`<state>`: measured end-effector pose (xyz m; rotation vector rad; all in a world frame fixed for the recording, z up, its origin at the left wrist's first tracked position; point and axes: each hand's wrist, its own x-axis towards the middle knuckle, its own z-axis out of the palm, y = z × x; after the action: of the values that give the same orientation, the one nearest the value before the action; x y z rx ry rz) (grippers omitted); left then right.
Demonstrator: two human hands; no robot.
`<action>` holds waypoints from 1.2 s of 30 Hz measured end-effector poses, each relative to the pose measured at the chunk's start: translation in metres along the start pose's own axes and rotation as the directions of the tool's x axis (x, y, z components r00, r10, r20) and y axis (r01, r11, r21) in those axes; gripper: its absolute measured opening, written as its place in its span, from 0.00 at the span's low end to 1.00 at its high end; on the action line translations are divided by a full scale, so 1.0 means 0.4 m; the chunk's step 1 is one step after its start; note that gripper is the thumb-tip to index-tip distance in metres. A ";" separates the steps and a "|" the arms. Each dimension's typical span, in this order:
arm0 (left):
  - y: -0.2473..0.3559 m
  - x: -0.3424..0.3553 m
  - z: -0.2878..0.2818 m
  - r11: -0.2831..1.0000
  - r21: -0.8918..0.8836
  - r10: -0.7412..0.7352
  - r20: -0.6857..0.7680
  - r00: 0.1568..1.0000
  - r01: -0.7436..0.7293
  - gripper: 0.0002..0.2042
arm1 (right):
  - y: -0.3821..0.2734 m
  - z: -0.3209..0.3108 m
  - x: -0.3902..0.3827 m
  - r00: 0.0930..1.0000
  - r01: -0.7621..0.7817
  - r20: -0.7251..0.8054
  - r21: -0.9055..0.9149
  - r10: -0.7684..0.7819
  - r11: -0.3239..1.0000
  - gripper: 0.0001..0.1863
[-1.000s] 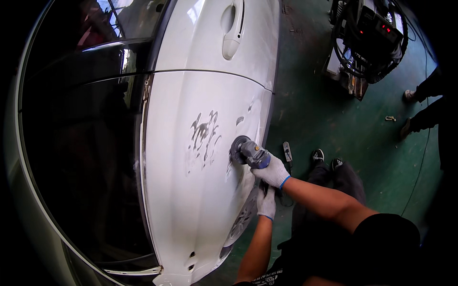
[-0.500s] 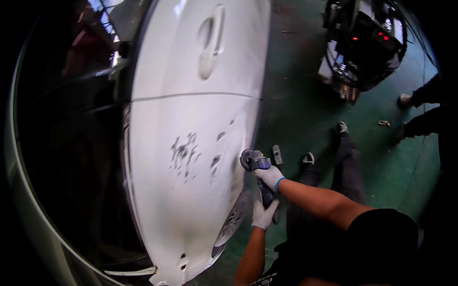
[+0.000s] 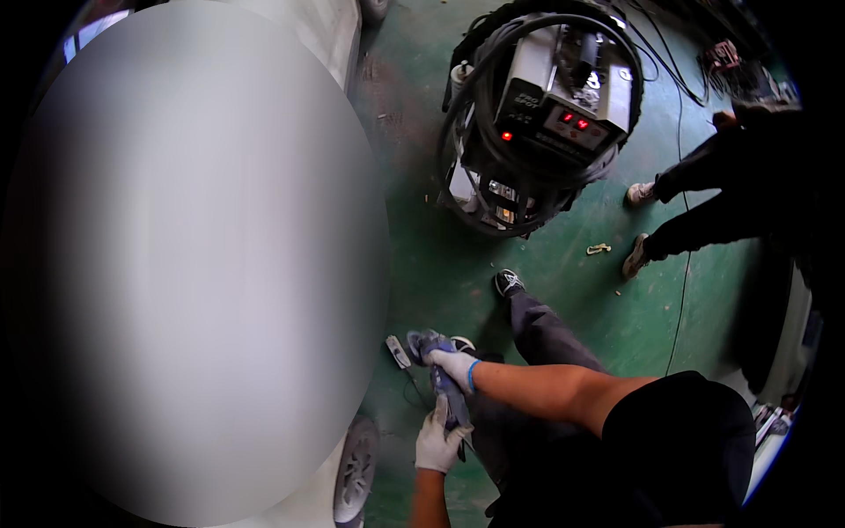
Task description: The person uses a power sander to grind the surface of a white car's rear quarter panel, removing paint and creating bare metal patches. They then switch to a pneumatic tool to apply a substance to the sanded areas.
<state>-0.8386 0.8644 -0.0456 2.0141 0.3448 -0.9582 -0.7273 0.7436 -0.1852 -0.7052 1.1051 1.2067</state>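
My right hand, in a white glove with a blue cuff, is closed on the head end of a grey-blue rotary power tool. My left hand, also gloved, grips the lower body and handle of that tool. The tool is held clear of the white car, beside it and above the green floor. A large blurred pale oval covers most of the car, so the door panel is hidden; only the edges and a wheel show. A small power strip with a cord lies on the floor beside the tool's head.
A wheeled machine wrapped in thick hoses stands on the green floor. At right stands another person in dark trousers. Cables cross the floor, along with a small pale object. More equipment lies at top right.
The tool, earlier against the dark-marked white panel, has come off it toward my body. My view has swung right, bringing more machine and floor in. The panel is now blurred over. My feet have shifted.
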 end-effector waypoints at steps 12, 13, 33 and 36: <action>-0.429 0.626 0.248 0.529 -0.710 -0.569 0.110 0.815 0.465 0.25 | -0.139 -0.336 0.102 0.940 0.175 0.010 -0.873 -0.342 0.454 0.25; -0.496 0.698 0.262 0.575 -0.639 -0.618 0.068 0.783 0.510 0.27 | -0.149 -0.409 0.100 0.939 0.152 -0.030 -0.858 -0.343 0.491 0.20; -1.053 1.069 0.249 0.607 -0.442 -0.793 -0.390 0.469 0.660 0.29 | 0.240 -1.408 -0.292 0.831 -0.509 -0.504 -0.860 -0.236 0.046 0.26; -1.056 0.996 0.316 0.506 -0.207 -0.857 -0.228 0.462 0.837 0.30 | 0.170 -1.282 -0.305 0.841 -0.478 -0.456 -0.878 -0.292 -0.005 0.22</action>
<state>-0.8688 0.9733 -0.6291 1.8784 1.6825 -1.1658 -0.9349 0.2574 -0.2406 -2.3318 0.4206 1.9942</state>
